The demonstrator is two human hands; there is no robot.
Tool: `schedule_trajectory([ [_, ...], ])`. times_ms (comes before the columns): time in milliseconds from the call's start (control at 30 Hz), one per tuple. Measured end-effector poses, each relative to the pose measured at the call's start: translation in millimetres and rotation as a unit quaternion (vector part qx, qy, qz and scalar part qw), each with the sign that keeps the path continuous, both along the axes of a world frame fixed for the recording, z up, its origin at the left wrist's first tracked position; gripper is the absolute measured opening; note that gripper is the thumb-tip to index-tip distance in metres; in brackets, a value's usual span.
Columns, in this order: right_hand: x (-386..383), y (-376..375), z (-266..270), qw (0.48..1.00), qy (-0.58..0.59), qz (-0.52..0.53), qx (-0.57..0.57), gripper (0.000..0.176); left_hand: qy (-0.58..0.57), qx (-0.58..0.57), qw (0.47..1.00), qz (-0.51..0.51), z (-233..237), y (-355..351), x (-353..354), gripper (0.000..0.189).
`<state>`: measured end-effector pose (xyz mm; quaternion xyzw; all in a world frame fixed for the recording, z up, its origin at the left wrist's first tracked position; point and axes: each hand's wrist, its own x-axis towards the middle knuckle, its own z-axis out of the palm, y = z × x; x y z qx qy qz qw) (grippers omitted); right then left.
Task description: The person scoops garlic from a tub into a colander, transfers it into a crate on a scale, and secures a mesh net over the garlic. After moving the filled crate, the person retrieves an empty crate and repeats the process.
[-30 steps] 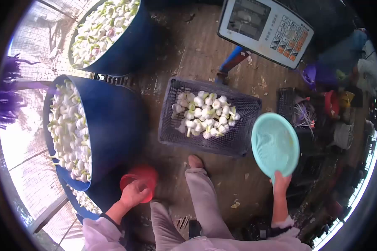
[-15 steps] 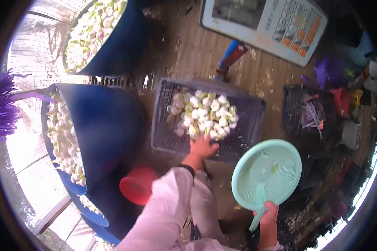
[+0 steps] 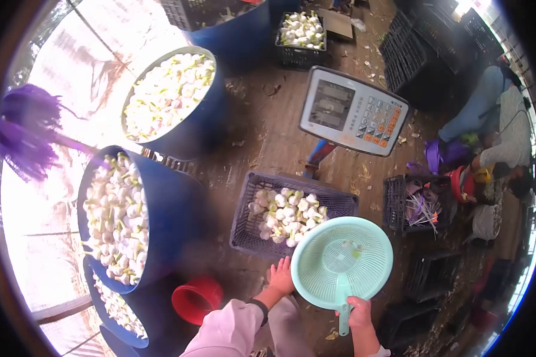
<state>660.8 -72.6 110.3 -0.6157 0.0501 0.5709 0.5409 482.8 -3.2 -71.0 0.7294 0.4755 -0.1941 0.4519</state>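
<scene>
My right hand (image 3: pixel 358 312) grips the handle of a mint-green plastic colander (image 3: pixel 315 262), its bowl tilted so the inside faces me. Only a few small scraps show in the bowl. My left hand (image 3: pixel 281 276) is open with its fingers stretched out, close to the colander's left rim and just before the near edge of a purple-grey plastic crate (image 3: pixel 242 229). White garlic bulbs (image 3: pixel 286 209) with green stems lie heaped in that crate. The colander hides the crate's near right corner.
A scale display (image 3: pixel 354 110) stands on a post behind the crate. Blue barrels (image 3: pixel 173 220) full of garlic line the left, with a red bucket (image 3: pixel 198 300) near them. A black crate (image 3: pixel 394 205) of strips and another person (image 3: pixel 509 131) are at right.
My left hand has drawn back from the garlic heap towards me. The colander in my right hand has shifted left, over the crate's near corner. The view has tilted up.
</scene>
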Motion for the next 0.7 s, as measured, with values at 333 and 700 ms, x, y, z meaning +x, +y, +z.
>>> schedule_trajectory([
  [333, -196.0, 20.4, 35.8, 0.943, 0.112, 0.312, -0.006, 0.019, 0.088, -0.084, 0.955, 0.271, 67.6, -172.4, -319.3, 0.033],
  [700, -682.4, -33.4, 19.5, 0.628, -0.255, 0.694, 0.243, 0.084, 0.324, 0.309, 0.638, 0.627, 87.3, -365.7, -624.8, 0.038],
])
